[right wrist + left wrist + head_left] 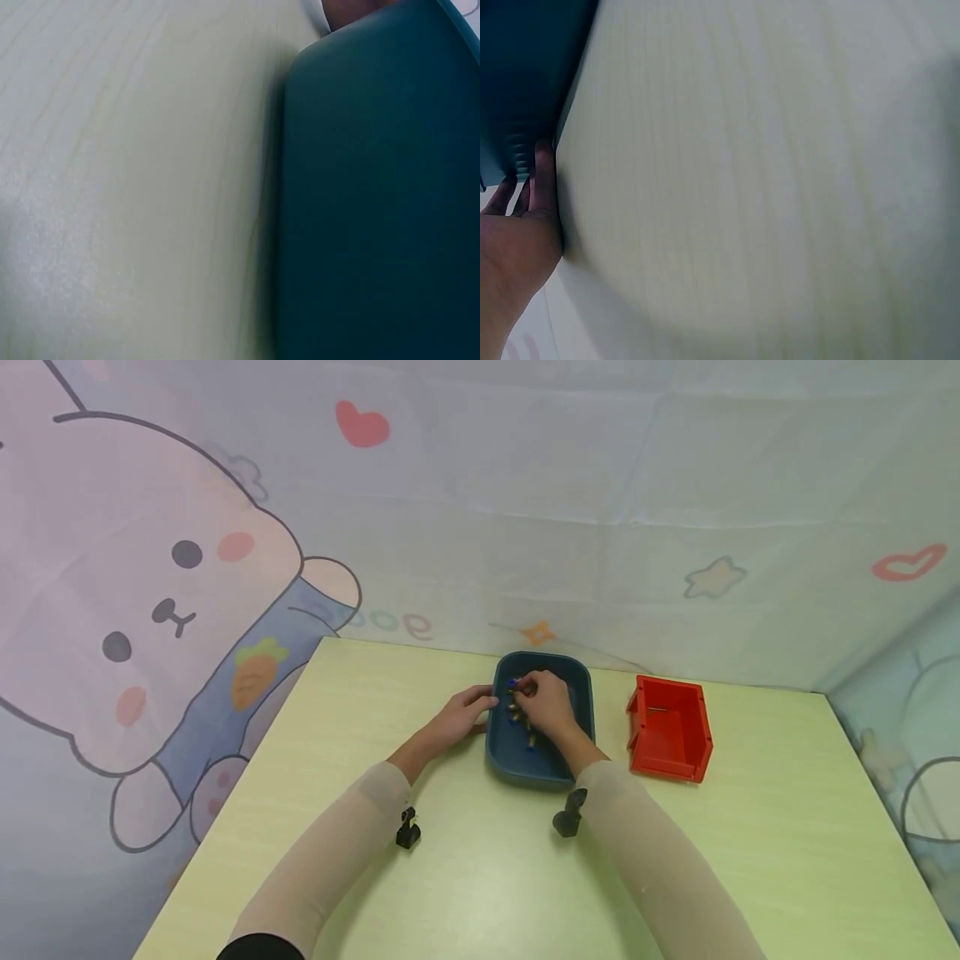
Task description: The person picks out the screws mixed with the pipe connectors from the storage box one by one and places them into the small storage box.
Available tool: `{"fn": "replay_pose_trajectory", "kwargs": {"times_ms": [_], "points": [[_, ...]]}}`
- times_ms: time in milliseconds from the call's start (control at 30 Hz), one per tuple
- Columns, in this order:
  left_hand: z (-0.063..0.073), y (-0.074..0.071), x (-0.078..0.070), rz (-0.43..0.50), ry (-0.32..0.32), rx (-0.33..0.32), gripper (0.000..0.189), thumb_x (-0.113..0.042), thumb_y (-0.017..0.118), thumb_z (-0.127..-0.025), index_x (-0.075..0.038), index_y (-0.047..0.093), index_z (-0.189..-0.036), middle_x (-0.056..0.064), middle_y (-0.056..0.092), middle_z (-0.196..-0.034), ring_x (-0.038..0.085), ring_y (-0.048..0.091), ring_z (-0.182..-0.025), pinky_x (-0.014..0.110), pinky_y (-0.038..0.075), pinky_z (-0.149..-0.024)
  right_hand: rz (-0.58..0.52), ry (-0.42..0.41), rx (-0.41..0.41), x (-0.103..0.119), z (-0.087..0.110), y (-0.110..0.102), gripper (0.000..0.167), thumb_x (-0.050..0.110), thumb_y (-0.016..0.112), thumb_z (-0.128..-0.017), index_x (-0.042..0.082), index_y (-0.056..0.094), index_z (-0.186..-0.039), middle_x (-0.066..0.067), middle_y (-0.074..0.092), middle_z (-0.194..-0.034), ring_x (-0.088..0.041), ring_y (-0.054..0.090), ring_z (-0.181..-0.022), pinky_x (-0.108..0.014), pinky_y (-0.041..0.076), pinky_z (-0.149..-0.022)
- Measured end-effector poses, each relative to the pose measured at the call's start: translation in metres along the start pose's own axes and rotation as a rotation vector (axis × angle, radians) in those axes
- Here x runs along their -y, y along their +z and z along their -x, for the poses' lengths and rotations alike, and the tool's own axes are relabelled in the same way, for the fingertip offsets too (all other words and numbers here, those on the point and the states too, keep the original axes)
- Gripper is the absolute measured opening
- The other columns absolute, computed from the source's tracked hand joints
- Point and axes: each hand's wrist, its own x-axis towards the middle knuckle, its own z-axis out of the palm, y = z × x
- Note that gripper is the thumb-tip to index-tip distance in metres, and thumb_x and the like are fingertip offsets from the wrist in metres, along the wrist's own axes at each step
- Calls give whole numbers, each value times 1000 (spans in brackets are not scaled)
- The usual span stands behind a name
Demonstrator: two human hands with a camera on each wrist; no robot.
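Note:
A dark teal tray (543, 768) stands at the back of the table, with several small brass-coloured pieces with blue ends (531, 742) lying in it. My left hand (456, 717) rests against the tray's left side. In the left wrist view, its extended fingers touch the outer wall (525, 82). Reaching over the near right part of the tray, my right hand (550, 702) has bent fingers among the pieces at the far left. Whether it pinches one is too small to tell. The right wrist view shows mostly the tray's outside (382, 195), and the right hand's fingers are hidden there.
A red open bin (682, 768) stands right of the tray, with a small metal screw-like piece (657, 709) inside. The pale wooden table (480, 877) ends at a printed cloth backdrop (480, 527) behind the tray and bin.

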Motion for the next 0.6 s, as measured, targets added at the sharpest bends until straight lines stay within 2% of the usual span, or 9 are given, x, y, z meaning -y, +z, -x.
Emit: {"fn": "replay_pose_trajectory", "kwargs": {"times_ms": [267, 600], "points": [[-2, -2, 5, 60, 7, 23, 49, -26, 48, -114, -7, 45, -159, 12, 51, -157, 26, 50, -144, 44, 55, -111, 39, -11, 7, -1, -1, 4, 15, 10, 72, -98, 1, 76, -110, -14, 68, -106, -30, 66, -98, -43, 59, -87], [0, -3, 3, 52, 1, 19, 51, -28, 50, -113, -7, 45, -159, 11, 50, -157, 26, 48, -146, 42, 55, -110, 61, 8, 22, 0, -1, 4, 12, 11, 72, -99, 2, 75, -107, -14, 69, -106, -30, 66, -99, -44, 59, -89]]}}
